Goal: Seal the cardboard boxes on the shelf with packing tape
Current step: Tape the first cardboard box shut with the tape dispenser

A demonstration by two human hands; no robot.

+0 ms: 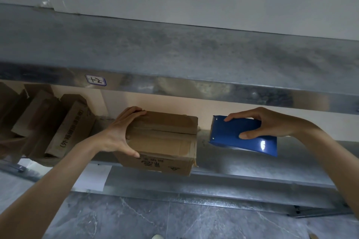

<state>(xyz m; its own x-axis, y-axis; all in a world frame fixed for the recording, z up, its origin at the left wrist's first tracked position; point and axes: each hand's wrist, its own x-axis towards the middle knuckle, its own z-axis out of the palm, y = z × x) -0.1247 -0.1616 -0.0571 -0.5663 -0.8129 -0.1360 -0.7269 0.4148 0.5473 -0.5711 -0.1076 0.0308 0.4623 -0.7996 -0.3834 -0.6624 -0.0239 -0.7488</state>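
A brown cardboard box (165, 141) sits at the front edge of the lower metal shelf (242, 169), its top flaps closed with tape along the seam. My left hand (120, 132) grips the box's left end, fingers over the top and thumb on the front side. My right hand (258, 122) holds a blue tape dispenser (242, 137) just right of the box, its toothed edge facing the box and a small gap between them.
Several flattened or leaning cardboard boxes (48, 122) fill the shelf's left part. An upper metal shelf (174, 54) with a handwritten label (96, 80) overhangs close above. A white sheet (93, 178) hangs at the shelf front. Grey marble floor (155, 219) lies below.
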